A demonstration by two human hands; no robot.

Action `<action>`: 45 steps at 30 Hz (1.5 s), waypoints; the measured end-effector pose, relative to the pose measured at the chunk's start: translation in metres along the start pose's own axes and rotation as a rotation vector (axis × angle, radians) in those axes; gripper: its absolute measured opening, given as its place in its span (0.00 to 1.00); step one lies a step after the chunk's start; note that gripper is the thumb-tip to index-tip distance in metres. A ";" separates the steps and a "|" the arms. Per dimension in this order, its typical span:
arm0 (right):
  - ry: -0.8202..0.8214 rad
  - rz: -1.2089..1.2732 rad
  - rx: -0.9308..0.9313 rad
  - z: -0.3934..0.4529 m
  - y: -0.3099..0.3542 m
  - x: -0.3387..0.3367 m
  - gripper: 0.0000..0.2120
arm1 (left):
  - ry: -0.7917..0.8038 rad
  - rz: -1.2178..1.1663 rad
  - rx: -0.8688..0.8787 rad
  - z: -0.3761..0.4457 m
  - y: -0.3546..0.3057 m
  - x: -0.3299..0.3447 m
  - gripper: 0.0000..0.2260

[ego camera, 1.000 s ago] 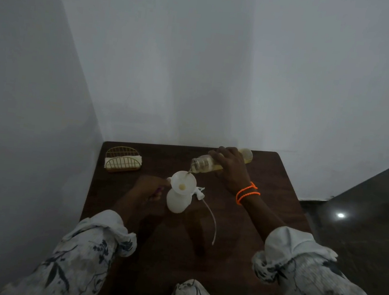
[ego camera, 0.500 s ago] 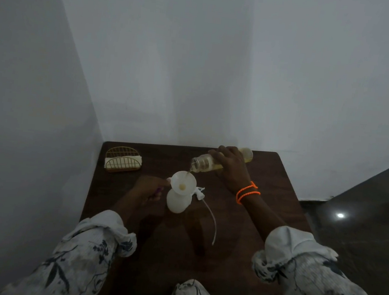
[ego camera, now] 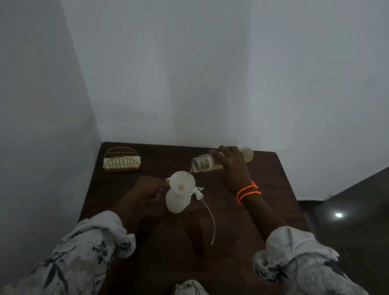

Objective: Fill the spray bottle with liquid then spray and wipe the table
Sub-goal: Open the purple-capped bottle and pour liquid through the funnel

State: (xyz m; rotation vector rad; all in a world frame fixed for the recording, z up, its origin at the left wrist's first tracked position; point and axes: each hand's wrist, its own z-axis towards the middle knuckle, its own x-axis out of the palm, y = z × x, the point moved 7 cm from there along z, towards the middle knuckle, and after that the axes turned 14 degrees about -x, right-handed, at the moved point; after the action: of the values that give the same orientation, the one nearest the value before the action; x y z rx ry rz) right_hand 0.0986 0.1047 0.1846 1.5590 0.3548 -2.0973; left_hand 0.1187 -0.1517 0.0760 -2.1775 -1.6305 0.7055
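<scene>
- White walls meet in a corner behind our dark wooden table (ego camera: 238,238), which sits tight against both.
- Our right hand (ego camera: 231,167) wraps around a clear bottle (ego camera: 205,164) of yellowish liquid, tipped nearly flat, with its long axis running from far right down to its mouth at near left.
- That mouth hangs just above the rim of the white funnel (ego camera: 182,182) seated in the white spray bottle (ego camera: 177,200), and a thin stream falls in.
- Our left hand (ego camera: 149,190) rests beside the spray bottle on its left; the dim light keeps us from telling whether it grips.
- Just right of the bottle lies the trigger head (ego camera: 198,192), its dip tube (ego camera: 211,220) trailing toward us.
- Well off to the far left stands a gold wire holder (ego camera: 121,160); toward us the tabletop lies open for spraying and wiping.
</scene>
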 end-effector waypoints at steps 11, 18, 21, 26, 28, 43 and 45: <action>0.005 -0.012 0.000 0.000 0.000 0.000 0.31 | -0.029 0.054 -0.020 -0.004 -0.002 -0.001 0.11; 0.002 -0.024 -0.002 0.001 -0.001 -0.001 0.29 | -0.004 0.039 -0.024 -0.005 0.001 -0.001 0.11; 0.003 -0.012 -0.003 0.001 0.000 -0.002 0.31 | -0.008 0.039 -0.022 -0.008 -0.001 0.001 0.09; 0.010 -0.017 -0.001 0.003 0.000 -0.001 0.30 | -0.009 0.027 0.003 -0.010 -0.002 0.001 0.09; 0.004 -0.021 0.001 0.004 0.001 -0.002 0.30 | -0.012 0.021 0.004 -0.011 -0.002 0.000 0.09; -0.011 -0.024 -0.005 0.004 0.000 -0.005 0.30 | 0.017 -0.017 0.000 -0.007 -0.001 -0.001 0.09; -0.007 -0.027 -0.004 0.004 -0.001 -0.005 0.30 | 0.014 -0.013 0.000 -0.005 0.000 -0.002 0.09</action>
State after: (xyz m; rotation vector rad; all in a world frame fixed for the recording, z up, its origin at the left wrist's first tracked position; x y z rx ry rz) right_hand 0.0954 0.1046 0.1904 1.5520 0.3791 -2.1210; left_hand 0.1212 -0.1531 0.0800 -2.1651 -1.6360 0.6847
